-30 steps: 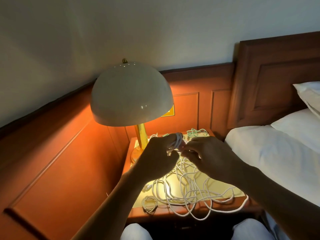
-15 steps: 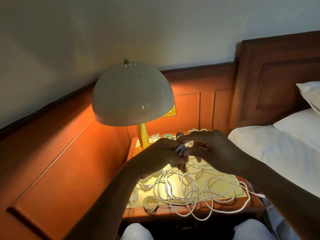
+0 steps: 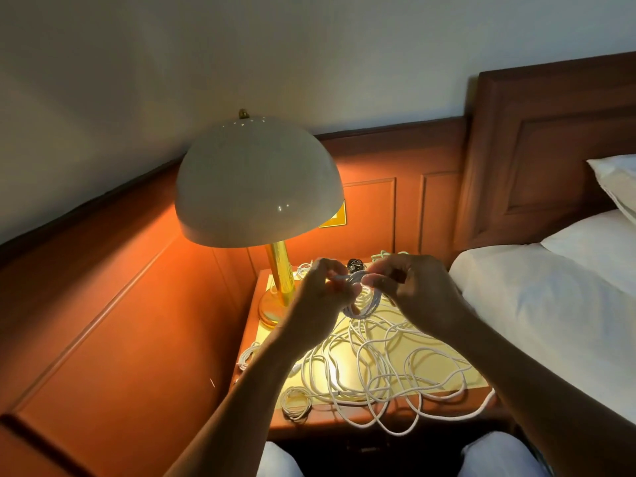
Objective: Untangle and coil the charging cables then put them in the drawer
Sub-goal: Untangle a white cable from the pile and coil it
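Note:
A tangle of white charging cables (image 3: 385, 370) sprawls over the bedside table (image 3: 354, 418), some loops hanging past its front edge. Above the table's middle, my left hand (image 3: 323, 297) and my right hand (image 3: 409, 290) face each other and together hold a small white cable coil (image 3: 361, 297). The left hand's fingers pinch the cable end at the coil's top; the right hand's fingers pinch the coil from the right. A small finished white coil (image 3: 296, 402) lies at the table's front left. The drawer is not visible.
A domed lamp (image 3: 258, 180) on a brass stem (image 3: 280, 273) stands at the table's back left. A black cable bundle (image 3: 354, 264) and a green cable (image 3: 383, 254) lie at the back. A bed with white sheets (image 3: 550, 304) borders the right. Wood panelling lines the left.
Both hands have risen and moved slightly apart, the left hand shifting left. The coil between them hangs more open, and the cable end is now pinched at its top.

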A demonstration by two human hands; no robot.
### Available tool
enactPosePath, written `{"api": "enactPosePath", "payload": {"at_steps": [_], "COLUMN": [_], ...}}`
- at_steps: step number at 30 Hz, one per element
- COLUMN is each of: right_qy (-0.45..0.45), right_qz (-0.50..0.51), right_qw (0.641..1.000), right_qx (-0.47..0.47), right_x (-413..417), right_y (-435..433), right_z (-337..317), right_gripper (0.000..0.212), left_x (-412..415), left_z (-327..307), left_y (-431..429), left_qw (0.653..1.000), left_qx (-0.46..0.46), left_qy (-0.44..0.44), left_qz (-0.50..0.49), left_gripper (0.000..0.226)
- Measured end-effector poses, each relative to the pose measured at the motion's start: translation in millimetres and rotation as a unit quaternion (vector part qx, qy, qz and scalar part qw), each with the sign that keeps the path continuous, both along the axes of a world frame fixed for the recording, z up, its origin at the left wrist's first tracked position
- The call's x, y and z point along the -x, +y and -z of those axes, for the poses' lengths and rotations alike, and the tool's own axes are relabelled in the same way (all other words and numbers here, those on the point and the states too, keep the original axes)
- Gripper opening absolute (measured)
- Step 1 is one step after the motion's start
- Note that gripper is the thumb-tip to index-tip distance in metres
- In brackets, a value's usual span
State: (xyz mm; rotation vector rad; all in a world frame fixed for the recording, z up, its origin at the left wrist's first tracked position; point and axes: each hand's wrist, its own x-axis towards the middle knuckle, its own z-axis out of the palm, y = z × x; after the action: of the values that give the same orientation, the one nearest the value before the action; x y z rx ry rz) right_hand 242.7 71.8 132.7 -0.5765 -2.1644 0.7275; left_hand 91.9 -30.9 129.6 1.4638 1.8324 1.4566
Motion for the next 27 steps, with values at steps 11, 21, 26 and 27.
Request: {"api": "enactPosePath", "payload": {"at_steps": [11,21,26,27], "right_qy": [-0.118,-0.124,0.012,0.046], "right_qz": [-0.087,-0.04,0.005,0.0], "right_qw": [0.984,0.988,0.959,0.934], "right_qx": [0.1,-0.084,0.284,0.354], "right_x": [12,35,49,52], "right_y": [40,67,70,68], "right_z": [33,69,86,87], "right_gripper": [0.023,0.023,0.019,0.017], "left_x": [28,51,57,59], "left_z": [40,65,72,73], "left_y": [11,36,47,49], "left_qw": [0.988,0.956,0.947,0.95], "left_qx": [0.102,0.162,0.167,0.167], "left_qy": [0.114,-0.235,-0.264,-0.253], "left_qz": [0.033,0.067,0.078,0.075], "left_gripper": [0.014,0.015,0.018,0.019]}}
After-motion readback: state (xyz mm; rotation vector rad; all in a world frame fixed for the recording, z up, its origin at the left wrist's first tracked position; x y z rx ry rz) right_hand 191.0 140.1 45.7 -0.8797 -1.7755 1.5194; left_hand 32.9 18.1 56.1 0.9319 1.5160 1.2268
